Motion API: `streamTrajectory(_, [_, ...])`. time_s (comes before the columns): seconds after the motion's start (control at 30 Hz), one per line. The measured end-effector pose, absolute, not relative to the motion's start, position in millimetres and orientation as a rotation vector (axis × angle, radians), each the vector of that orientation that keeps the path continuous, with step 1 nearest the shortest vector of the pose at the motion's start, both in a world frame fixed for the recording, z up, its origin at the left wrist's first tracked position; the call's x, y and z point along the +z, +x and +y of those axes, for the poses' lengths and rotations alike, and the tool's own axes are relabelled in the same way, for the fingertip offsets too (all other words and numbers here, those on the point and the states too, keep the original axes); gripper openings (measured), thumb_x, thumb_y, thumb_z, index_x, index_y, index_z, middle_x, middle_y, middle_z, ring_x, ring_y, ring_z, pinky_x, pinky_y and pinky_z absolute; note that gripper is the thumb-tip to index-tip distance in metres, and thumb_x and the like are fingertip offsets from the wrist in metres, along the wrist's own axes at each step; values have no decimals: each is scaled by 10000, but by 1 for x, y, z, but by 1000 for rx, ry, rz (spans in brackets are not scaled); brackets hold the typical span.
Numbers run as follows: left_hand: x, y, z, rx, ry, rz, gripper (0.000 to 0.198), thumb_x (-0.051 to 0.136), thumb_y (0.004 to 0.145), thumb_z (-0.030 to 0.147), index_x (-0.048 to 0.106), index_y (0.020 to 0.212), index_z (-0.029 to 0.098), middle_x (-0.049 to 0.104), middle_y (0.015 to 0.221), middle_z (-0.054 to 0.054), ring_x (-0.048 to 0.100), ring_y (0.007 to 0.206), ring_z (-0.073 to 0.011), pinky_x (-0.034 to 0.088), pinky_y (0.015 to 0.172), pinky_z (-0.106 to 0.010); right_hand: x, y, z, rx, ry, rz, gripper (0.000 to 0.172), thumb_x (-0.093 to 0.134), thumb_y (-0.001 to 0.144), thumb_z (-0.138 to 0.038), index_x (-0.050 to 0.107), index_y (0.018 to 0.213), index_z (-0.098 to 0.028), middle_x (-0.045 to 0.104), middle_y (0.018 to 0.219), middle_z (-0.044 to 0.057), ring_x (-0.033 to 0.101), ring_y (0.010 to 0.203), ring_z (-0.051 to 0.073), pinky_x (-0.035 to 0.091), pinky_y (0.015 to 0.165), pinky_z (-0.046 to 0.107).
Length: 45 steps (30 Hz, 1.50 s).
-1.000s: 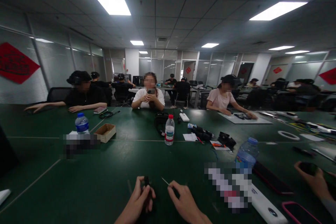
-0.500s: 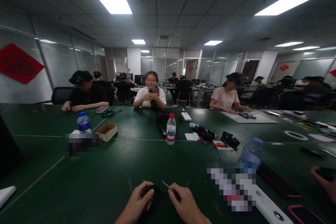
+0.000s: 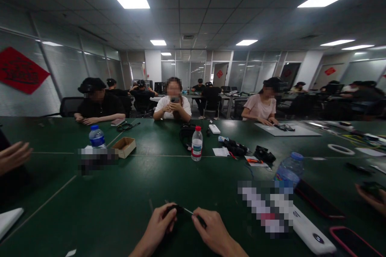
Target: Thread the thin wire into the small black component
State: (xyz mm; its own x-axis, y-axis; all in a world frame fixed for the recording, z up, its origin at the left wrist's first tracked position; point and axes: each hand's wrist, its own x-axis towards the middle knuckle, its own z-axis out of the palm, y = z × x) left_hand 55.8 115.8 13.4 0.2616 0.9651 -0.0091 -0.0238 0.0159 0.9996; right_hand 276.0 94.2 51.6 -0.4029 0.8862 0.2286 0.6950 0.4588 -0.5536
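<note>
Low in the middle of the view, my left hand [image 3: 159, 223] is closed around a small black object [image 3: 179, 209], whose kind I cannot make out. My right hand [image 3: 213, 227] grips a screwdriver [image 3: 188, 211] with a thin silver shaft; its dark handle is mostly hidden by the fingers. The shaft points left, and its tip is at the black object, seemingly touching it. Both hands are held above the dark green table [image 3: 126, 200].
A red-capped bottle [image 3: 197, 144] stands ahead, and a small open box [image 3: 126, 147] is to its left. At right are a large blue-capped bottle [image 3: 289, 172], a white device [image 3: 310, 225] and a pink-edged phone [image 3: 351, 241]. Another person's hand [image 3: 15, 156] reaches in at left.
The screwdriver's tip has come to the black object; a gap lay between them before. Another person's hand has appeared at the left edge. The view has tilted slightly down.
</note>
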Motion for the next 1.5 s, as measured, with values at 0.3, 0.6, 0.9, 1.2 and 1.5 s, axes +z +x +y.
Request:
streamTrajectory(0.3, [18, 53, 112, 1025, 1279, 1009, 596, 606, 790, 619, 650, 1064, 91, 549, 637, 13, 451, 499, -89, 326, 462, -205, 52, 276, 94, 494, -1323, -2256, 359, 360, 984, -402, 657, 920, -211, 640, 770, 7, 587, 680, 134, 398, 636, 225])
streamTrajectory(0.6, [20, 55, 113, 1058, 1302, 1084, 605, 596, 774, 635, 657, 1049, 101, 557, 626, 12, 474, 482, -101, 355, 456, -213, 38, 270, 96, 246, -1372, -2310, 370, 343, 990, -367, 653, 870, -204, 654, 739, 15, 589, 614, 114, 381, 575, 198])
streamTrajectory(0.9, [19, 54, 114, 1062, 1311, 1079, 588, 578, 803, 608, 647, 1090, 100, 548, 643, 14, 472, 502, -101, 363, 465, -214, 37, 264, 94, 44, -1468, -2346, 428, 291, 1005, -370, 662, 857, -215, 667, 727, 17, 585, 568, 112, 342, 530, 209])
streamTrajectory(1.2, [22, 53, 112, 1054, 1349, 1058, 606, 558, 811, 622, 653, 1125, 113, 552, 649, 7, 480, 516, -107, 365, 483, -220, 34, 261, 94, 38, -1539, -2326, 394, 302, 1004, -354, 653, 887, -219, 670, 737, 18, 602, 588, 118, 338, 542, 215])
streamTrajectory(1.5, [25, 54, 107, 1059, 1399, 1089, 593, 545, 830, 599, 632, 1150, 107, 553, 639, 7, 485, 517, -118, 375, 498, -230, 36, 262, 95, -18, -1505, -2362, 393, 313, 1002, -341, 657, 858, -216, 675, 715, 15, 592, 568, 111, 301, 522, 210])
